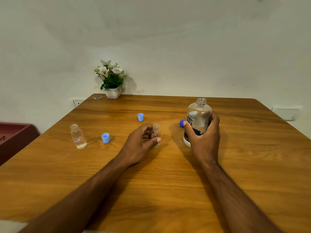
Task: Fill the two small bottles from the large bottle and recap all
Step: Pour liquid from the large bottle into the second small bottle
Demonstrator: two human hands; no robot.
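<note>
A: Surface?

B: Wooden table (168, 190), warm brown, grain running across, rounded far corners, pushed against a plain pale wall (168, 39). Potted white flowers (111, 79) at the far edge, left of centre. Wall socket (77, 103) just past the far left corner, a white plate (286, 112) low on the wall to the right. Dark red furniture (15, 137) off the left side.

A: Large bottle?

B: Uncapped, upright or nearly so, right of centre (198, 118), base on or just over the wood; cannot tell which. Right hand (204, 133) wrapped round its labelled lower half. Dark blue cap (182, 123) on the table just behind the thumb.

A: Small ones?

B: Middle small bottle (156, 133) open, standing at the table's centre, left hand (143, 140) curled round it, thumb across the front. Left small bottle (78, 136) well apart to the left, open, untouched, red-and-white label, some clear liquid inside.

A: Caps?

B: Two light blue, both off. Near cap (105, 137) between the small bottles, far cap (140, 117) farther back.
</note>
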